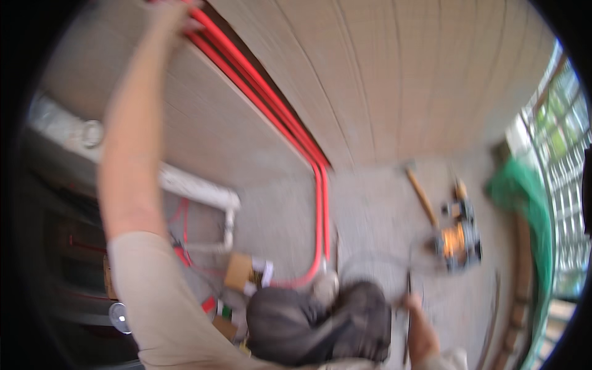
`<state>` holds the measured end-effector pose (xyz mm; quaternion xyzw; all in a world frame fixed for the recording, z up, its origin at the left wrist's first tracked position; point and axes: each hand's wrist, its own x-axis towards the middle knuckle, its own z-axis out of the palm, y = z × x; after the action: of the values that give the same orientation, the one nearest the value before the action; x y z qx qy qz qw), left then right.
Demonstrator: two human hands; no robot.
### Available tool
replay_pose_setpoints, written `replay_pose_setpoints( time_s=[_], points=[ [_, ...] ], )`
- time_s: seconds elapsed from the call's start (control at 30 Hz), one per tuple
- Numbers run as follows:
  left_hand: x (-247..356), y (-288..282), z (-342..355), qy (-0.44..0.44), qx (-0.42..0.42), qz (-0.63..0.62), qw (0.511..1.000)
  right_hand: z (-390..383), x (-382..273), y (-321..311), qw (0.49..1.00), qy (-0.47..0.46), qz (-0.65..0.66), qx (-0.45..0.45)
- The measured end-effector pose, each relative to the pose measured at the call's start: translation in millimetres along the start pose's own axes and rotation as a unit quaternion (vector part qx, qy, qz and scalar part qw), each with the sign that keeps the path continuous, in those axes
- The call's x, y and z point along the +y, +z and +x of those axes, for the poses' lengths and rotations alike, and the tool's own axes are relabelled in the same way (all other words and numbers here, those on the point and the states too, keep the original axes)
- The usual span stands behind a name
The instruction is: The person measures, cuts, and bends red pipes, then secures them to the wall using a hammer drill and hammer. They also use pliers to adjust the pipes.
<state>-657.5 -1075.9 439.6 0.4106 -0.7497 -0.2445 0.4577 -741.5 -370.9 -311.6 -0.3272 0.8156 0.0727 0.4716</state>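
Note:
My left hand point(185, 18) is raised high at the upper left, blurred, its fingers closed on red pipes point(240, 65) lying in a long dark channel in the wall point(401, 74). The pipes run down to the floor and curve toward my knees point(283, 314). Low on the right, beside my knee, my right hand point(416, 311) is closed around a thin dark rod point(408, 280), also blurred.
An orange-and-black machine point(456, 240) and a wooden-handled tool point(422, 194) lie on the concrete floor point(370, 216). White pipework point(203, 191) and cardboard boxes point(240, 271) are left. Green netting point(518, 179) hangs beside a barred opening point(558, 129) at right.

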Motion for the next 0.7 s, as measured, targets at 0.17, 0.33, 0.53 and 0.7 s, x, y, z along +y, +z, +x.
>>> replay_pose_setpoints(
  time_s=[0.17,0.33,0.53,0.7],
  points=[
    [26.6,-48.0,5.2,0.01,0.036,0.07,0.997,38.1,-36.1,-39.4,0.995,0.034,0.088,0.004],
    [66.1,-83.4,72.6,0.201,0.249,0.152,0.935,21.4,-61.1,-106.5,0.993,0.041,0.113,0.011],
    [158.7,-125.1,139.1,0.297,0.419,0.19,0.836,20.3,-79.7,-133.3,0.992,0.028,0.121,0.001],
    [193.9,-146.0,159.3,0.213,0.294,0.035,0.931,24.2,-87.7,-130.8,0.992,0.009,0.128,-0.004]
  ],
)
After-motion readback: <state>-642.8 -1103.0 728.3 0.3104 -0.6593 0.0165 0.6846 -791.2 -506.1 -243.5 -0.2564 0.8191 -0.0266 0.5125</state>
